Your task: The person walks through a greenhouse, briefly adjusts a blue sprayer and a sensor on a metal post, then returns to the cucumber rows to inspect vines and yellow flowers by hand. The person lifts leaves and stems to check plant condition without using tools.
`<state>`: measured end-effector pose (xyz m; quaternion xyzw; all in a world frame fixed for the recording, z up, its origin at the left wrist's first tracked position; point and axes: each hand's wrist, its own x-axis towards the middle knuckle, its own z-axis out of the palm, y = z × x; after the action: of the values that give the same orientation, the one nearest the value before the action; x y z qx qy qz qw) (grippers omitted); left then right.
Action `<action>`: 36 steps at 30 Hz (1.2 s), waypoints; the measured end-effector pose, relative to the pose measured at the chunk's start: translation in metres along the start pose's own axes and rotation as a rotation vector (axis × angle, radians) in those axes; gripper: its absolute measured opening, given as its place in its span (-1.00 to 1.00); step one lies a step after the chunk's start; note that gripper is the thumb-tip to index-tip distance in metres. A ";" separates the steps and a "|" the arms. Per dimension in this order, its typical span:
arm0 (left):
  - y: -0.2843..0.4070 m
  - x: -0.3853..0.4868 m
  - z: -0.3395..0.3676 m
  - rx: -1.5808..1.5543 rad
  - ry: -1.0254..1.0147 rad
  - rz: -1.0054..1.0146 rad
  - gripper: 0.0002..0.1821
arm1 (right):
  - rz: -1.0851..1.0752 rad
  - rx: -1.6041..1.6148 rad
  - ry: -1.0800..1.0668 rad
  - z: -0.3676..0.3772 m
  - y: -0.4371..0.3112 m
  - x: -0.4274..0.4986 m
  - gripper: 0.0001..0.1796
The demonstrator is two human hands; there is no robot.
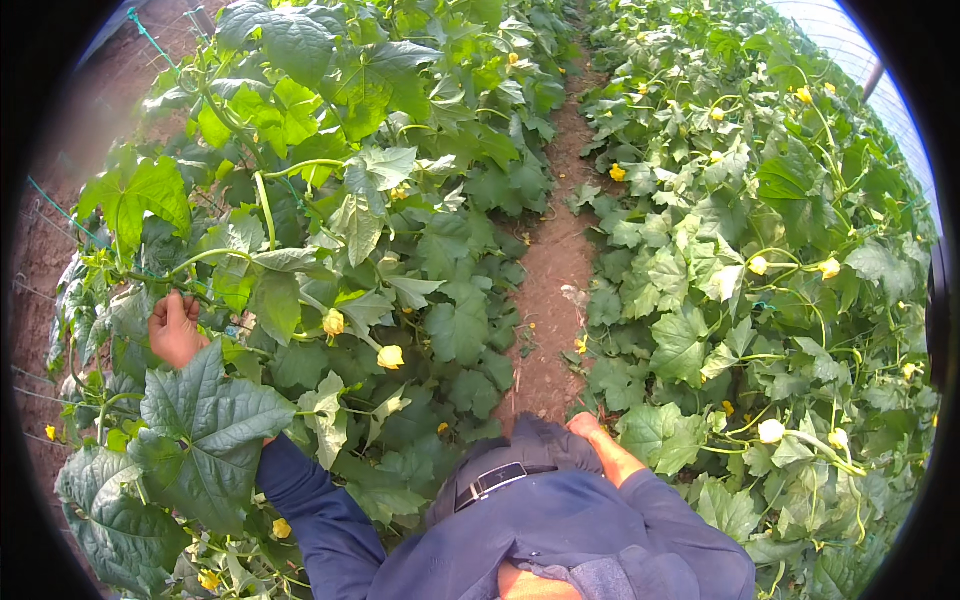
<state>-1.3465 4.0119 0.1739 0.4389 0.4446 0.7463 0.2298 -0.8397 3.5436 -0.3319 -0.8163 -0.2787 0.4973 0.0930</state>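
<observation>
At the left, my left hand [177,330] is raised among the leaves. Its thumb and fingers are pinched together at a green vine stem [161,279]. Exactly how the fingertips grip it is too small to make out. A large dark green leaf [202,435] covers most of my left forearm. Yellow flower buds [390,357] hang to the right of this hand. My right hand [583,424] is low beside my thigh, near the dirt path. Its fingers are hidden, so whether it holds anything does not show.
A dirt path [551,300] runs ahead between two dense rows of gourd-like vines, the right row [690,330] reaching the clear plastic cover [825,37]. Green twine [67,214] stretches into the left row. Bare soil [45,255] lies beyond it. A post [872,81] stands far right.
</observation>
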 end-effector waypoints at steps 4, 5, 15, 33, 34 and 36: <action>0.011 -0.008 0.003 0.194 0.011 0.041 -0.85 | -0.048 -0.136 -0.012 -0.001 0.001 0.005 -0.72; 0.012 -0.008 0.003 0.229 0.013 0.069 -0.85 | -0.057 -0.137 -0.013 -0.001 0.001 0.005 -0.72; 0.007 0.005 -0.009 0.520 -0.114 0.392 -0.69 | -0.126 -0.159 -0.022 0.003 0.006 0.017 -0.68; 0.027 0.002 -0.002 0.751 -0.068 0.482 -0.69 | 0.028 -0.082 -0.038 0.000 0.002 0.014 -0.66; 0.024 0.002 -0.001 0.682 -0.101 0.509 -0.69 | -0.028 -0.093 -0.039 0.001 0.004 0.016 -0.65; 0.014 0.002 -0.001 0.618 -0.145 0.618 -0.67 | -0.001 -0.138 -0.033 0.002 0.006 0.018 -0.65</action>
<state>-1.3473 4.0060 0.1867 0.6504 0.4775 0.5793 -0.1155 -0.8331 3.5480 -0.3498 -0.8123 -0.3143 0.4902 0.0321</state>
